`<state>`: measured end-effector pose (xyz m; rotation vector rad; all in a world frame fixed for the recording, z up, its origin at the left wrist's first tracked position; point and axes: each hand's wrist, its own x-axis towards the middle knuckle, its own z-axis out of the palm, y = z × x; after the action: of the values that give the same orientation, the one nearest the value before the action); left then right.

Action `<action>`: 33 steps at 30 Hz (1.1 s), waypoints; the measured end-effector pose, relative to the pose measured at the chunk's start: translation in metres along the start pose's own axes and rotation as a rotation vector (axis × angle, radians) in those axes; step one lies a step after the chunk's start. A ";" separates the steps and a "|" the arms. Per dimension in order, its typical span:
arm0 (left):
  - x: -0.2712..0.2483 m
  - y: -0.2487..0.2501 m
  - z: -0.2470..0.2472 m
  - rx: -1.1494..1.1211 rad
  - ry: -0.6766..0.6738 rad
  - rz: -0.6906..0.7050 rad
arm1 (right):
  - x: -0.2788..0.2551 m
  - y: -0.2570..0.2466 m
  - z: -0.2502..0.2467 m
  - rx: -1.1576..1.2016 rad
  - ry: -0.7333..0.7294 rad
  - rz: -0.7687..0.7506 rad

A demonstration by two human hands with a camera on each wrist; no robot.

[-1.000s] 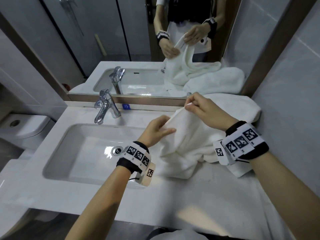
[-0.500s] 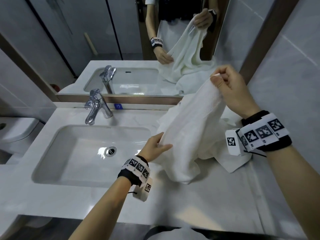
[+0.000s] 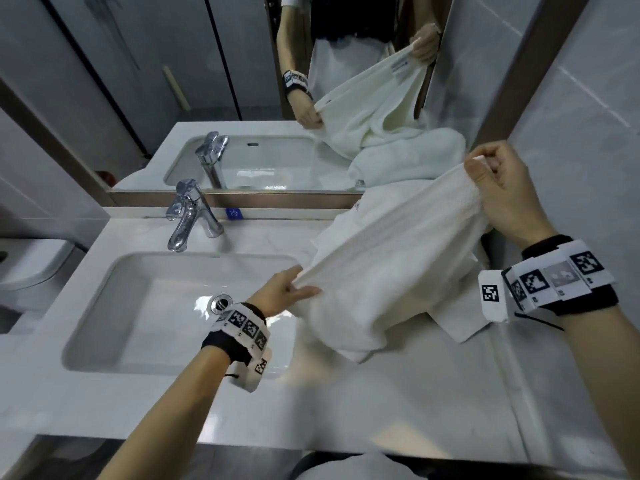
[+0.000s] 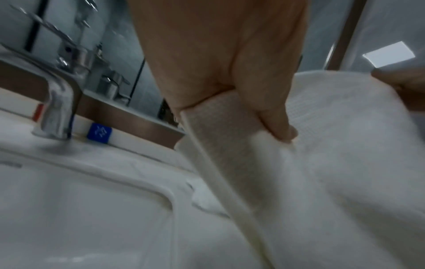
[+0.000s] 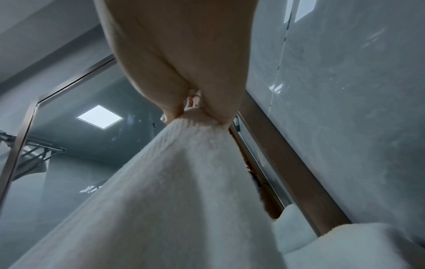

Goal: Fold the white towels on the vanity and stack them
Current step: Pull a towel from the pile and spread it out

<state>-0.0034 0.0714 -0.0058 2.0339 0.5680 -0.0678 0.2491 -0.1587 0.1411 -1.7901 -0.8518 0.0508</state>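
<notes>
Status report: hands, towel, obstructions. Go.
Left hand and right hand each pinch the towel edge. Towel lifted, unfolded, lower end on vanity. Nothing obstructing.

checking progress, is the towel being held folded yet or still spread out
Not folded: the towel hangs stretched between left hand and right hand, each pinching an edge.

White vanity [image 3: 381, 403], towels [image 3: 457, 323] atop.

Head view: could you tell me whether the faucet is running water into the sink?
No, the faucet shows no stream, and the sink basin below it looks dry.
</notes>
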 end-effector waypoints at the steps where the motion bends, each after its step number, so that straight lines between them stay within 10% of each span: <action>1: -0.002 0.002 -0.012 0.002 0.071 0.009 | 0.000 0.000 -0.002 0.006 0.028 0.001; 13: -0.029 0.069 -0.133 0.029 0.530 0.229 | 0.004 -0.027 -0.016 0.040 0.228 -0.083; 24: -0.040 0.097 -0.139 -0.451 0.493 0.557 | -0.018 -0.055 -0.058 0.171 0.312 -0.186; 33: 0.028 0.063 -0.106 -0.124 0.425 0.159 | -0.001 0.033 -0.047 0.125 0.112 0.246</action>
<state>0.0289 0.1447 0.0920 1.9717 0.6502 0.4935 0.2858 -0.2019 0.1318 -1.7535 -0.5345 0.1591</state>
